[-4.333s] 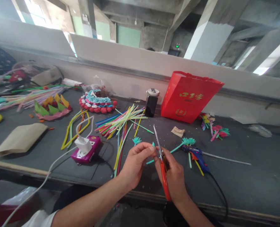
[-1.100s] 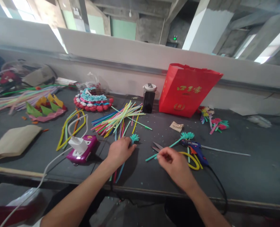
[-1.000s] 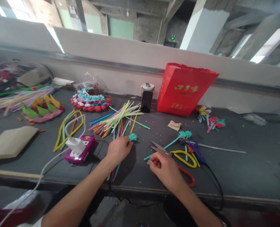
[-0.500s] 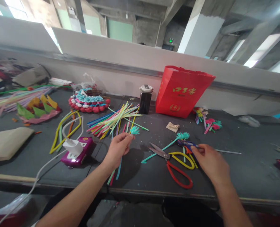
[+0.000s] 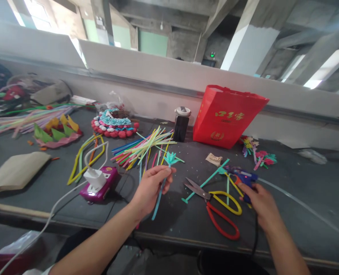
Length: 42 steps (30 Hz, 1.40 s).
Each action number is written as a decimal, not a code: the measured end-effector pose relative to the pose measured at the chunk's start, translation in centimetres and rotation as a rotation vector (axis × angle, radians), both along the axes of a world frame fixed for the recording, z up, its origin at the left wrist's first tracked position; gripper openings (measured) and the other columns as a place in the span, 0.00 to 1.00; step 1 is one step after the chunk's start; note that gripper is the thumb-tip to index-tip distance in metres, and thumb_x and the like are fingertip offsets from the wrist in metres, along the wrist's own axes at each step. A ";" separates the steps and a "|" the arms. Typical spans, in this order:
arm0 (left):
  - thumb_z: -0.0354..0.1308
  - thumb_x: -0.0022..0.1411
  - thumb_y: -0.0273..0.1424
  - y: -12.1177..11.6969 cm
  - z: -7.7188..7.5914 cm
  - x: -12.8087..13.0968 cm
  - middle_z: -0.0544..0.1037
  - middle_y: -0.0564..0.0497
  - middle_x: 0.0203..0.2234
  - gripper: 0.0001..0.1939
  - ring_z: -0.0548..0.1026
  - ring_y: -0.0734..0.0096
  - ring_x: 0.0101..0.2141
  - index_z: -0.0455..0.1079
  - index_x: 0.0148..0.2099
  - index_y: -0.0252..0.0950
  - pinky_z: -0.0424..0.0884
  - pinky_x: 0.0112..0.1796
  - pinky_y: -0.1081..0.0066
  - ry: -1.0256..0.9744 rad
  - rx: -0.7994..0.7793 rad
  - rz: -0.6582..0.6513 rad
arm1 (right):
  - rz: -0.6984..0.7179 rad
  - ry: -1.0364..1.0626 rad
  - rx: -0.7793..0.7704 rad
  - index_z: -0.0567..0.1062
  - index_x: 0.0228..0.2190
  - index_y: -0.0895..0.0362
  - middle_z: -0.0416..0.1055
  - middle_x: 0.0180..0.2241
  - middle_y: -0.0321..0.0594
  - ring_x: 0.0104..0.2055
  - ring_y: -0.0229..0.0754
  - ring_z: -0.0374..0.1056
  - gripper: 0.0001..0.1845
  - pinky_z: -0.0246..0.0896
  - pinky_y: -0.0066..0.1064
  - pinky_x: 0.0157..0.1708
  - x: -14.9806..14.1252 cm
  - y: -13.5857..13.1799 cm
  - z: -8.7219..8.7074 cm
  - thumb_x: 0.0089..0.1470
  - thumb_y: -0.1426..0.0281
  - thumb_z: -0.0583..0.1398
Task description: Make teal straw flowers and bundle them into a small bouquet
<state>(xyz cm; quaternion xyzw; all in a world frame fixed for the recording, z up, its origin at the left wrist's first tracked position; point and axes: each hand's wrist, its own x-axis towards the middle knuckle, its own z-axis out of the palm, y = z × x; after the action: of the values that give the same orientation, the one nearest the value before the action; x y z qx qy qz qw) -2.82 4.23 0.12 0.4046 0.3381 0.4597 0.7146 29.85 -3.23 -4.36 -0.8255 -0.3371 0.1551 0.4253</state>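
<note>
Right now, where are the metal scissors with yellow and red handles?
Head view, right of centre: the metal scissors lie on the dark tabletop between the left hand and the right hand, blades crossing a narrow teal strip.

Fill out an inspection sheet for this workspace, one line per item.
Surface: dark tabletop, with small orange scraps on it.
Work items: teal flower and glue gun, both in hand; scissors lying with blades apart.
Clutter: pile of coloured strips, crumpled tan wrapper, brown paper packet.
Hands: left hand holds the flower upright; right hand grips the glue gun.
Cables: white cable crosses the front edge; black cord hangs below the glue gun.
Surroundings: white partition behind; red bag standing before it.
</note>
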 end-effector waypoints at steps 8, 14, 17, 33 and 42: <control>0.67 0.50 0.35 -0.5 0.4 0.2 0.72 0.53 0.22 0.11 0.62 0.83 0.16 0.74 0.33 0.32 0.49 0.15 0.77 -0.028 -0.103 -0.045 | 0.000 0.436 0.470 0.78 0.30 0.58 0.76 0.27 0.35 0.28 0.38 0.70 0.20 0.66 0.25 0.28 -2.7 -0.5 2.7 0.31 0.63 0.72; 0.65 0.52 0.33 -0.4 0.2 0.3 0.67 0.57 0.18 0.11 0.54 0.86 0.14 0.74 0.34 0.30 0.41 0.15 0.77 -0.046 -0.120 -0.075 | 0.331 0.273 0.089 0.73 0.19 0.58 0.71 0.18 0.38 0.21 0.38 0.65 0.22 0.61 0.28 0.22 -4.4 -1.0 4.5 0.45 0.51 0.65; 0.65 0.52 0.33 -0.5 0.2 0.3 0.67 0.56 0.18 0.10 0.54 0.86 0.14 0.74 0.34 0.30 0.41 0.15 0.77 -0.031 -0.126 -0.075 | 0.229 -0.004 0.058 0.74 0.21 0.57 0.69 0.17 0.37 0.21 0.39 0.64 0.20 0.59 0.28 0.22 -4.9 -1.1 4.9 0.46 0.52 0.65; 0.63 0.57 0.30 -0.5 -1.2 1.9 0.75 0.48 0.38 0.06 0.76 0.69 0.37 0.69 0.31 0.34 0.70 0.33 0.72 -0.387 -0.151 -0.180 | 0.629 0.974 0.310 0.77 0.38 0.59 0.63 0.21 0.32 0.19 0.32 0.59 0.17 0.53 0.26 0.19 -11.5 -1.3 5.5 0.49 0.61 0.68; 0.59 0.61 0.32 -0.5 -1.9 1.8 0.75 0.50 0.29 0.07 0.70 0.78 0.23 0.69 0.34 0.33 0.64 0.24 0.77 -0.377 -0.100 -0.196 | 0.535 0.868 0.502 0.74 0.30 0.56 0.67 0.23 0.34 0.23 0.33 0.61 0.11 0.57 0.25 0.24 -13.8 -1.0 5.5 0.49 0.64 0.68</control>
<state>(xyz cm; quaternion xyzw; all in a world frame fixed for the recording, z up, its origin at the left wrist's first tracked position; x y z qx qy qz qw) -1.01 3.75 -1.75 0.3063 0.1799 0.4381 0.8257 16.01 -4.24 1.12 -0.4454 -0.3552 0.4976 0.6541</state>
